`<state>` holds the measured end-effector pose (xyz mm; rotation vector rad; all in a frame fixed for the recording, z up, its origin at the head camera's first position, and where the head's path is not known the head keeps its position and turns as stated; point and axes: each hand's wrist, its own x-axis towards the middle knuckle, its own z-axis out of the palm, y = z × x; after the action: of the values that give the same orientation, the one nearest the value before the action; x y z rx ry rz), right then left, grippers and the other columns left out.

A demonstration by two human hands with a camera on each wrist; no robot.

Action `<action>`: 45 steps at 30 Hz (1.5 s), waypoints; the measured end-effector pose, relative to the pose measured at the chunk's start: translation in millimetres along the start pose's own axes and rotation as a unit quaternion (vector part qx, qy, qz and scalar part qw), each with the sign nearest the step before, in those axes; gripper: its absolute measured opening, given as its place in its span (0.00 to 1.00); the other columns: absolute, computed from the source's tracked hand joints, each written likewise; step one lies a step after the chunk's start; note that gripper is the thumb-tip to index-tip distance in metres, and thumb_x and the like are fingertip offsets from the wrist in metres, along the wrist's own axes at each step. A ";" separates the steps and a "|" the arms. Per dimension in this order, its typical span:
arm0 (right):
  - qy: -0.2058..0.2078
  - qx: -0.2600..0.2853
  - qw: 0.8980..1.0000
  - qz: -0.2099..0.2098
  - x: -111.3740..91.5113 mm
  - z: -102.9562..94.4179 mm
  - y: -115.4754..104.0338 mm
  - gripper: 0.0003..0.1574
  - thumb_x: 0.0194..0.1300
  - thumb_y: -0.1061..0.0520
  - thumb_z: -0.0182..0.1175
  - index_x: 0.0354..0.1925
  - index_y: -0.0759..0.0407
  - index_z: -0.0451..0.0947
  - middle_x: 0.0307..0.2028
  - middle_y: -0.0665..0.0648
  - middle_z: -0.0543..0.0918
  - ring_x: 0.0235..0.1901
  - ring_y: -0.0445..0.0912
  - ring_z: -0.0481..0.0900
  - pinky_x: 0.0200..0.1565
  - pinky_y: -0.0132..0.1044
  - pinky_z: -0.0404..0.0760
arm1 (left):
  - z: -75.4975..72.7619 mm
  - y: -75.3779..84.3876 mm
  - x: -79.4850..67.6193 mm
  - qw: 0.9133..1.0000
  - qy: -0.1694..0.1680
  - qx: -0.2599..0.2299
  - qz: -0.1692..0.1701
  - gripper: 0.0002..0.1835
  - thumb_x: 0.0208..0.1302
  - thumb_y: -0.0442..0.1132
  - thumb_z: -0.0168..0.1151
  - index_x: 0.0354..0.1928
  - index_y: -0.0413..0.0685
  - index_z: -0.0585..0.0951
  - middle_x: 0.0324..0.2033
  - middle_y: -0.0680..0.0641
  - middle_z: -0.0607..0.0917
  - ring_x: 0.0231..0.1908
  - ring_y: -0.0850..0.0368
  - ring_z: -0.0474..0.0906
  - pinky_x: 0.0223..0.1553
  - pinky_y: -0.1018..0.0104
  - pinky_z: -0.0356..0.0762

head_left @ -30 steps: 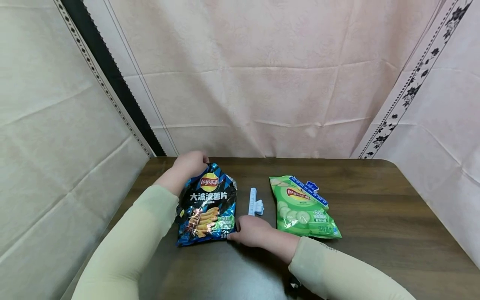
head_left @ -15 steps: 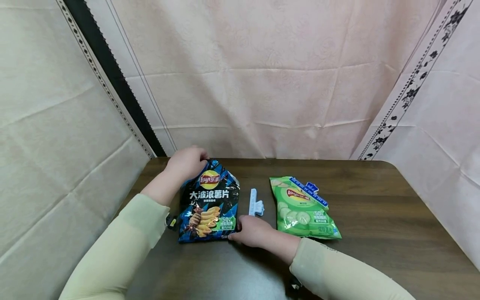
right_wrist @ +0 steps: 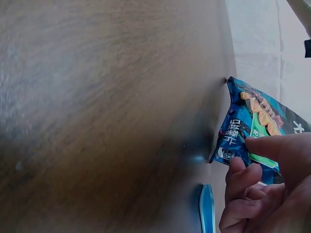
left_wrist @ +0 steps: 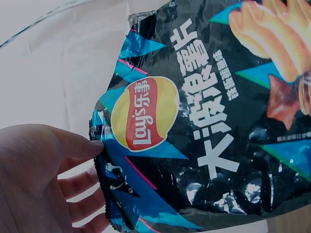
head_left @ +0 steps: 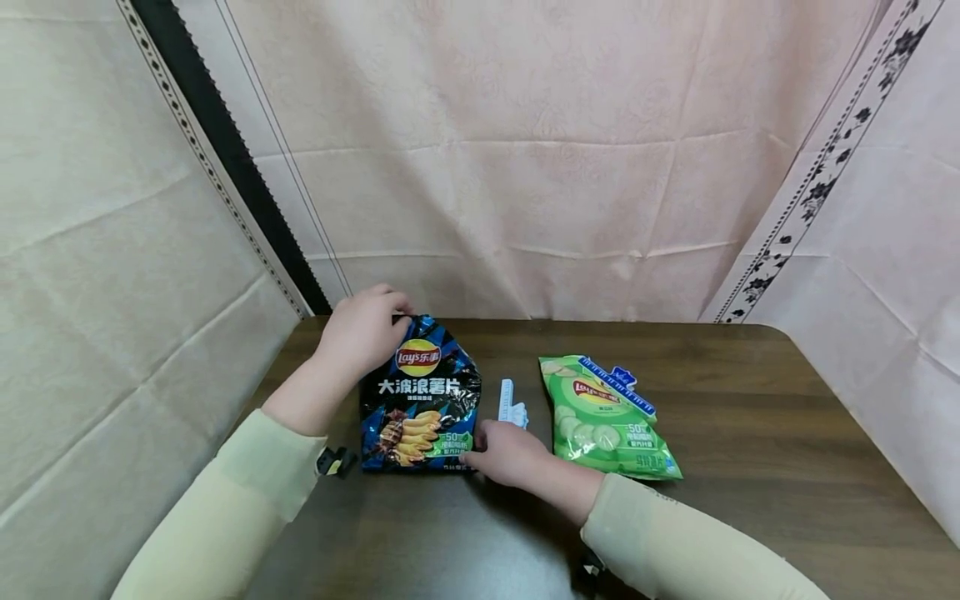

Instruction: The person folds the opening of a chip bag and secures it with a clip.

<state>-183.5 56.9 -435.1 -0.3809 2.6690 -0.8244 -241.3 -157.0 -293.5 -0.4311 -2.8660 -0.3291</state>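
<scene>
A black and blue bag of potato chips stands nearly upright, its front facing me. My left hand pinches its top left edge; in the left wrist view the thumb lies on the front and the other fingers are behind the edge. My right hand pinches the lower right corner, with the thumb on the front and the fingers curled in the right wrist view. Just beyond the right hand lies a light blue bag clip, its lower part hidden by that hand.
To the right, a green bag of potato chips lies on the brown wooden table. A dark blue bag clip sits across its folded top corner. Pale cloth hangs behind the table and on both sides.
My left hand has shifted up and left, drawing the chip bag's top with it. The bag has straightened, and its bottom edge sits slightly higher. The right hand stays almost in place.
</scene>
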 end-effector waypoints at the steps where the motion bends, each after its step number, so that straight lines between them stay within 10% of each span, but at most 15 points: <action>1: 0.002 0.000 1.000 0.000 0.3 -0.3 0.2 0.19 0.64 0.41 0.66 0.36 0.55 0.77 0.27 0.50 0.78 0.27 0.44 0.75 0.30 0.40 0.74 | -1.3 1.3 -2.4 1.000 0.005 -0.001 0.000 0.11 0.71 0.40 0.56 0.49 0.50 0.85 0.53 0.45 0.81 0.54 0.43 0.76 0.57 0.40 0.68; 27: 0.025 0.003 1.000 -0.017 2.8 -8.5 8.5 0.20 0.65 0.41 0.64 0.45 0.54 0.80 0.34 0.49 0.83 0.29 0.42 0.76 0.33 0.39 0.78 | -6.5 10.3 -28.4 0.998 0.064 -0.011 0.022 0.09 0.70 0.42 0.60 0.46 0.50 0.85 0.52 0.45 0.82 0.53 0.42 0.76 0.57 0.39 0.67; 45: 0.136 0.115 0.979 -0.097 -3.5 -50.3 -1.5 0.16 0.70 0.46 0.61 0.50 0.52 0.79 0.37 0.48 0.79 0.38 0.45 0.75 0.40 0.38 0.78 | -8.2 10.9 -32.7 0.997 0.067 -0.011 0.022 0.08 0.70 0.42 0.60 0.44 0.50 0.86 0.51 0.45 0.82 0.53 0.43 0.75 0.56 0.39 0.67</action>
<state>-199.0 81.9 -394.2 -0.5090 2.7674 -1.3171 -205.9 -157.5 -292.0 -0.4567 -2.7201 -0.3664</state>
